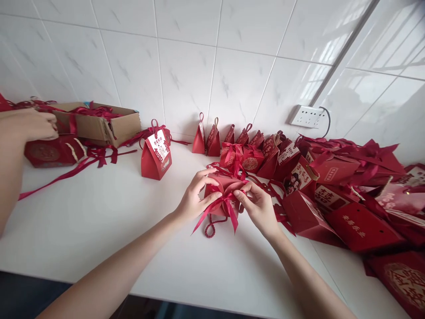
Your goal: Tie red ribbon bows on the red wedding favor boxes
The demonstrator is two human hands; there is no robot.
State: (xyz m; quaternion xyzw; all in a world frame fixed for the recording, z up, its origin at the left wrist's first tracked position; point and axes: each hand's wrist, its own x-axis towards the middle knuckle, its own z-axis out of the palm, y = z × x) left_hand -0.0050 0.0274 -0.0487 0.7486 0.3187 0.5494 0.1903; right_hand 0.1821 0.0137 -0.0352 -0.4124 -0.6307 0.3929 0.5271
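A small red gift box (234, 207) sits on the white table in front of me, with a dark red ribbon bow (226, 201) tied across its front. My left hand (195, 197) is closed on the left loop of the bow, thumb in front. On the other side, my right hand (257, 206) pinches the right loop between thumb and fingers. Two ribbon tails hang down from the knot. A twisted red cord loop (210, 230) lies on the table below the box.
Many red gift boxes (335, 170) are heaped at the right. A single upright box (156, 155) stands left of centre. Farther left are a cardboard carton (128, 128) of ribbons and another person's hand (33, 126) over a red box (49, 153). A power strip (309, 116) is on the wall.
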